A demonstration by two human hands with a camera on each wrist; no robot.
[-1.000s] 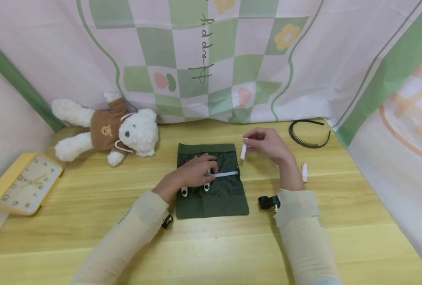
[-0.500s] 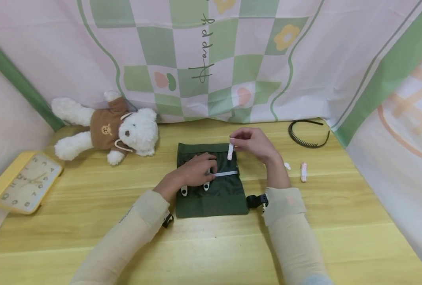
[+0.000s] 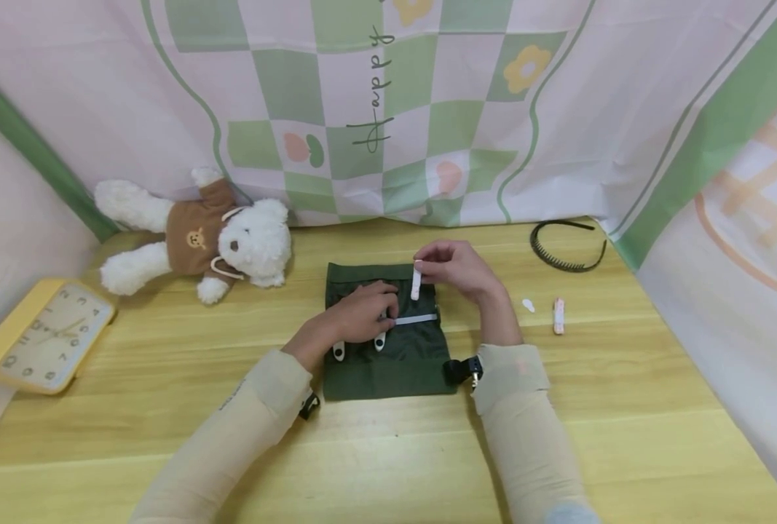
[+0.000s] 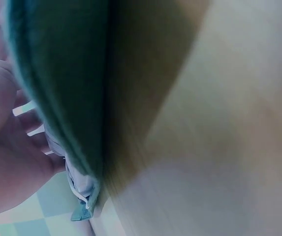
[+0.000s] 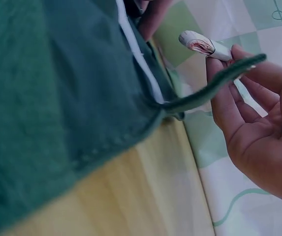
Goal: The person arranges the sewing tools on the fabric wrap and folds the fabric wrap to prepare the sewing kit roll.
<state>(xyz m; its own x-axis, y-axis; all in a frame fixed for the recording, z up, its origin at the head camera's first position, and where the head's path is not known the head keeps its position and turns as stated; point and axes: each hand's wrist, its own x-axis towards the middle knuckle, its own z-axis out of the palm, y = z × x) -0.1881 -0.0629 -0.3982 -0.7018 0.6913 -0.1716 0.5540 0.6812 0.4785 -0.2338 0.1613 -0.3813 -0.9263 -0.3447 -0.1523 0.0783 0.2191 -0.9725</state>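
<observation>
A dark green fabric pouch (image 3: 388, 380) lies spread out on the table, crossed by a white elastic band (image 3: 417, 319). My left hand (image 3: 360, 314) lies over it, thumb and forefinger pinching the band; the fingertip contact is partly hidden. Two white slim pieces with black dots, one left (image 3: 338, 351) and one right (image 3: 379, 341), stick out below that hand. Above the pouch's upper right part, my right hand (image 3: 456, 268) pinches a small white-and-pink folded strip (image 3: 416, 282) between thumb and fingers. The right wrist view shows the strip's (image 5: 204, 45) reddish folded end.
A similar pink-white strip (image 3: 559, 316) and a white scrap (image 3: 528, 305) lie to the right. Behind them is a black toothed headband (image 3: 561, 266). On the left are a plush bear (image 3: 198, 233) and a yellow clock (image 3: 47, 335). A checked curtain (image 3: 355, 109) hangs behind.
My right hand has moved left with the folded strip, from beside the pouch to above it, uncovering the white scrap. The left hand has stayed in place.
</observation>
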